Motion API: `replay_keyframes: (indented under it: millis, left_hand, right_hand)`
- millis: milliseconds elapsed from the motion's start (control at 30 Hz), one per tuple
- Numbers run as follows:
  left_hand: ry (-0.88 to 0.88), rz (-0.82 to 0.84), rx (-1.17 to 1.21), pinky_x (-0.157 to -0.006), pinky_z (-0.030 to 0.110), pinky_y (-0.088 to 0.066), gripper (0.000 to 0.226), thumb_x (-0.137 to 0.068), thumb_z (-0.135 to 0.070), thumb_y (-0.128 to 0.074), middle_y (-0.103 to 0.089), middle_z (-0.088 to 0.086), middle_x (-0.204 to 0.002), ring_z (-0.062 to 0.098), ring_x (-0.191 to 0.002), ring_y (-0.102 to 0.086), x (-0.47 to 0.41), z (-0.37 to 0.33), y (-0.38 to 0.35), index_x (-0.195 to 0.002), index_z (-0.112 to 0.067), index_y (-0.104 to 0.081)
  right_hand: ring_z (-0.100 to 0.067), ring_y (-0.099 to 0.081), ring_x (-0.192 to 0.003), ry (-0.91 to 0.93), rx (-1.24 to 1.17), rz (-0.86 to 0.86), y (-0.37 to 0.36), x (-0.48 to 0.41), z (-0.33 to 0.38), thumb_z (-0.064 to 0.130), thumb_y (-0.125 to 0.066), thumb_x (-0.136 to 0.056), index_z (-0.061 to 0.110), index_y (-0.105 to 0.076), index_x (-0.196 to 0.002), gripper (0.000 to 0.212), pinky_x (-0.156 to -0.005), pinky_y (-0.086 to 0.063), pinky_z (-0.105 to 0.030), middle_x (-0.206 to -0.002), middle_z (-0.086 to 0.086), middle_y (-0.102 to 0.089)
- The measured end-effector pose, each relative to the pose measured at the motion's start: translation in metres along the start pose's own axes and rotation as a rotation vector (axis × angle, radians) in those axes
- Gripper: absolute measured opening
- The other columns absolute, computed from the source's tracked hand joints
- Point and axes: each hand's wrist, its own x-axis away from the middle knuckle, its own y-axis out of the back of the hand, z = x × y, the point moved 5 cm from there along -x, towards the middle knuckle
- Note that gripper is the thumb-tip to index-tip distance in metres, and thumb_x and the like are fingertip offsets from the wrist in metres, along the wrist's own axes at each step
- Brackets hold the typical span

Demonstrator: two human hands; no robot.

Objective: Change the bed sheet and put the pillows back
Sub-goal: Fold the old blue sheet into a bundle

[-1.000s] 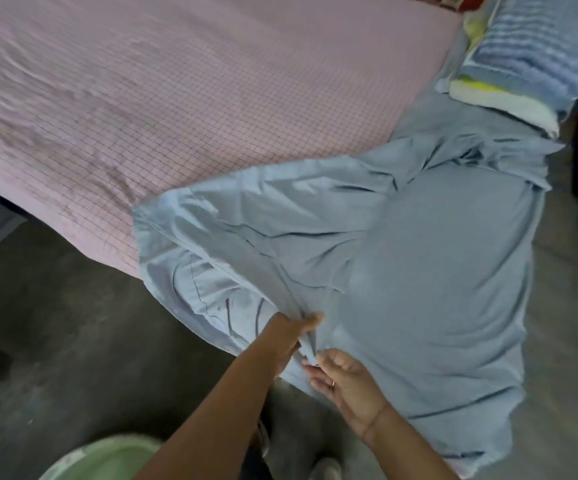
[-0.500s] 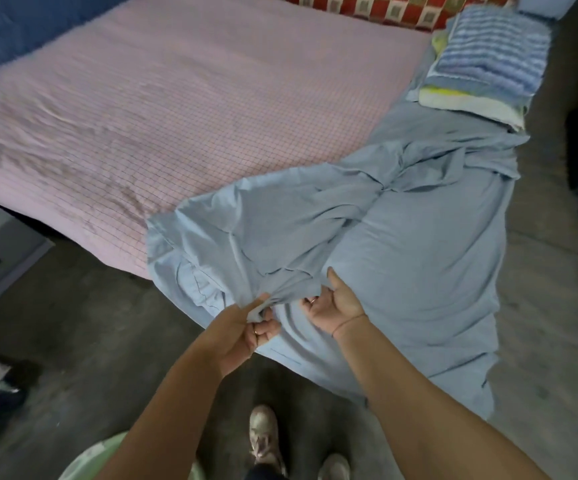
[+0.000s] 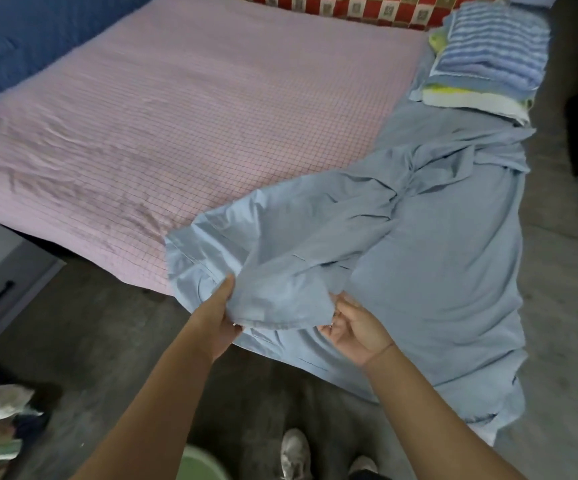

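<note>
The left hand [image 3: 216, 320] grips the hemmed edge of the blue sheet [image 3: 436, 271], thumb on top and fingers tucked under the cloth. Just to its right, the right hand [image 3: 356, 327] is turned palm up, its curled fingers pinching the same hem at the other end of a short raised flap. The flap hangs between the two hands, which are close together. Beyond them and to the right, the rest of the blue sheet lies rumpled along the near side of the bed [image 3: 51, 245] and spills over its edge toward the floor [image 3: 90, 323]. Ahead and to the left of the hands stretches the pink checked cover [image 3: 194, 116]. Far beyond the right hand, the pillows [image 3: 488, 64] sit stacked on the sheet's far end. Below the hands, shoes [image 3: 294, 455] stand on the floor.
</note>
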Motion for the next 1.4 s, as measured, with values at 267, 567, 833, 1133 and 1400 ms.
replay_keyframes:
  millis: [267,567,833,1133,1400]
  left_hand:
    - [0.2,0.389,-0.186,-0.1,0.052,-0.047,0.049,-0.087,-0.029,-0.071,-0.067,0.016,-0.121,0.035,-0.114,-0.062,0.017,0.108,-0.094,-0.129,-0.007,-0.058]
    - [0.223,0.311,-0.266,-0.082,0.038,-0.056,0.04,-0.087,-0.019,-0.069,-0.071,0.009,-0.11,0.027,-0.105,-0.065,0.036,0.18,-0.164,-0.124,-0.007,-0.059]
    - [0.321,0.37,-0.418,-0.08,0.031,-0.057,0.031,-0.089,-0.023,-0.066,-0.073,0.009,-0.105,0.02,-0.097,-0.067,0.069,0.196,-0.17,-0.114,-0.006,-0.065]
    - [0.182,0.394,-0.503,-0.102,0.047,-0.047,0.043,-0.075,-0.053,-0.068,-0.069,0.007,-0.11,0.029,-0.109,-0.061,0.068,0.199,-0.177,-0.106,-0.023,-0.07]
    - [0.089,0.124,-0.185,-0.102,0.042,-0.048,0.043,-0.087,-0.03,-0.071,-0.067,0.008,-0.119,0.026,-0.108,-0.064,0.041,0.204,-0.179,-0.122,-0.009,-0.058]
  right_hand:
    - [-0.037,-0.06,-0.112,0.075,0.158,-0.085,0.062,0.068,-0.013,0.016,-0.075,-0.064,-0.004,-0.058,-0.125,0.066,-0.084,-0.056,-0.041,-0.122,-0.023,-0.063]
    - [-0.041,-0.057,-0.118,0.086,-0.328,-0.09,0.115,0.107,0.013,0.024,-0.095,-0.048,-0.003,-0.057,-0.13,0.094,-0.095,-0.049,-0.053,-0.132,-0.026,-0.056]
    - [-0.033,-0.07,-0.059,0.047,-0.277,-0.13,0.101,0.105,0.027,0.017,-0.097,0.003,-0.008,-0.074,-0.08,0.089,-0.04,-0.053,-0.036,-0.076,-0.025,-0.071]
    - [-0.032,-0.065,-0.104,0.066,-0.121,-0.238,0.127,0.133,0.05,0.02,-0.069,-0.08,-0.002,-0.062,-0.119,0.045,-0.078,-0.059,-0.037,-0.116,-0.021,-0.067]
    - [-0.024,-0.07,-0.097,0.277,-0.136,-0.287,0.175,0.182,0.08,0.021,-0.078,-0.067,0.007,-0.065,-0.117,0.053,-0.075,-0.059,-0.036,-0.112,-0.014,-0.07]
